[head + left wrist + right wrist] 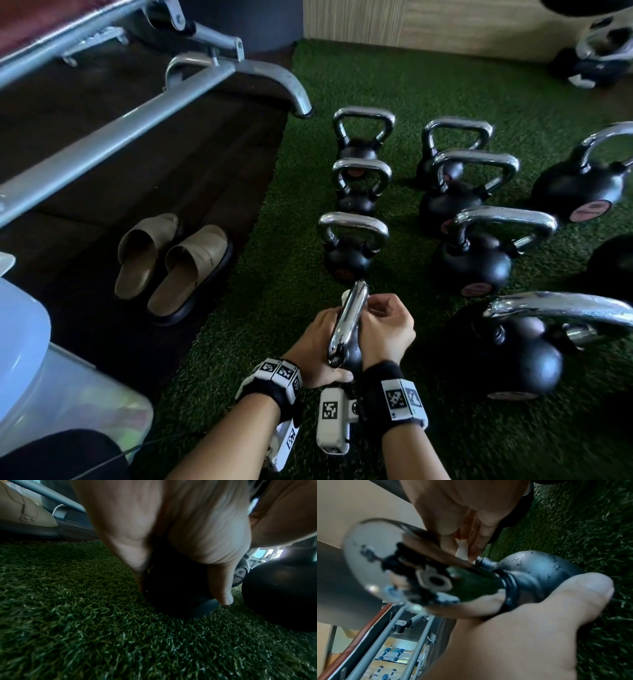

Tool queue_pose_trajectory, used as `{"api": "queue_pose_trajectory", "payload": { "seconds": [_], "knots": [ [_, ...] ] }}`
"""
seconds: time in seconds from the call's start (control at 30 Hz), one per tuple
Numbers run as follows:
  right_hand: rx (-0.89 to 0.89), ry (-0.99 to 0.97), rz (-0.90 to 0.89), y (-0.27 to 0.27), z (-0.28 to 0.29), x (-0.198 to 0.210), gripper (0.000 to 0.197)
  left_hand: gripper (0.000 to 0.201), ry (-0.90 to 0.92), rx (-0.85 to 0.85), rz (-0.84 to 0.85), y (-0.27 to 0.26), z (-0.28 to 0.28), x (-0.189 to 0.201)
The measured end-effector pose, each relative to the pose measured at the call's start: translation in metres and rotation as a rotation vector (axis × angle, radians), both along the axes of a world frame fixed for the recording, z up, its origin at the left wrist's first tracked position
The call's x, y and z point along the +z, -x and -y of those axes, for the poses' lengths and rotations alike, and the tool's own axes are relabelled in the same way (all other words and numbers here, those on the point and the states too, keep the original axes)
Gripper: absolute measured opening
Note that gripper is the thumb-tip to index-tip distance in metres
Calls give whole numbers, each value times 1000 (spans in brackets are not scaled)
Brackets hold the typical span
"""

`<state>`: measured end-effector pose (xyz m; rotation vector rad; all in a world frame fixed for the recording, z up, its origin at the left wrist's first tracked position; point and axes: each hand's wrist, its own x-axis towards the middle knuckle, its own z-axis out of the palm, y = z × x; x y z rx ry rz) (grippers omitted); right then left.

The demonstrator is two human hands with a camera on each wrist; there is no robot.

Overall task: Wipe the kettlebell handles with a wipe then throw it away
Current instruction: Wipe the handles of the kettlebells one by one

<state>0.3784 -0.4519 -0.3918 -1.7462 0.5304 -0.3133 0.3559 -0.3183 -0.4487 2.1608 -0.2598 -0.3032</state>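
The nearest kettlebell (346, 329) sits on the green turf (260, 308) at the front of a row of others. The left hand (317, 346) steadies it, fingers wrapped low around the black ball, thumb by the handle's base. The right hand (385, 329) is curled beside the chrome handle (349, 318), pinching a small white wipe (345, 297) against its far end. The iron looks heavy and will stay put; the polished chrome looks slick, so the soft wipe probably needs firm wrapping around the bar.
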Motion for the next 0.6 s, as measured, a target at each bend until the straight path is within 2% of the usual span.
{"api": "queue_pose_trajectory", "payload": {
  "seconds": [0.23,0.37,0.4,0.47,0.6],
  "knots": [
    [67,85,-112,0,8,-6,16,120,-42,-16,-27,-5,1,-6],
    [274,196,-194,-7,27,3,14,120,-153,-103,-44,-6,-7,-2],
    [304,213,-177,-10,35,7,14,118,-189,-137,-64,-6,-7,7],
    [340,276,-66,-15,49,16,27,108,-322,-221,-181,-15,-14,23],
    [567,465,163,-30,55,36,51,71,-702,-445,-421,-48,-34,88]
  ]
}}
